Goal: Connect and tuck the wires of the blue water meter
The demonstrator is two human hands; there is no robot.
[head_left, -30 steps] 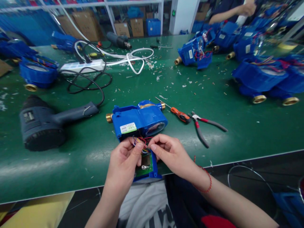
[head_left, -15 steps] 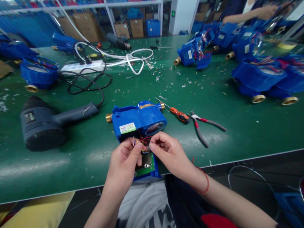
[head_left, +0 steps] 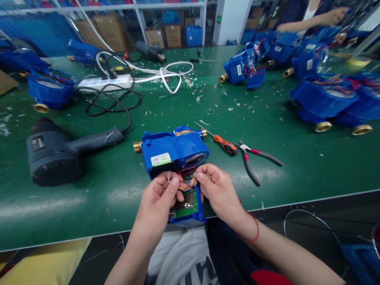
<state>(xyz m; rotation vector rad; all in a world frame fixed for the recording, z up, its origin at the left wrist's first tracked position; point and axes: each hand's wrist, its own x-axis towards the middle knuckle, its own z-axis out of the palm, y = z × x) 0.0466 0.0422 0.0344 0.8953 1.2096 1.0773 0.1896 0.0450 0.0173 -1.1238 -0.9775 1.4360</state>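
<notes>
A blue water meter [head_left: 190, 148] with brass ends lies on the green bench in front of me. Thin coloured wires [head_left: 184, 184] run from it to a blue box with a green circuit board [head_left: 192, 198] at the bench's near edge. My left hand [head_left: 158, 194] is closed, thumb and fingertips pinching the wires at the board's left. Closed too is my right hand [head_left: 215, 188], its thumb and forefinger pinched on a dark wire just above the box's right side. Fingers partly hide the wires.
An orange-handled screwdriver [head_left: 225, 145] and wire cutters [head_left: 249, 158] lie to the right. On the left rests a heat gun [head_left: 56, 154], its cord near a white power strip [head_left: 107, 83]. More blue meters [head_left: 323, 99] stand at both sides. Across the bench is a co-worker's arm [head_left: 308, 23].
The circuit-board box has shifted slightly right, showing more of the board. My right hand has moved a little right, its fingertips further from my left hand. The view has shifted slightly.
</notes>
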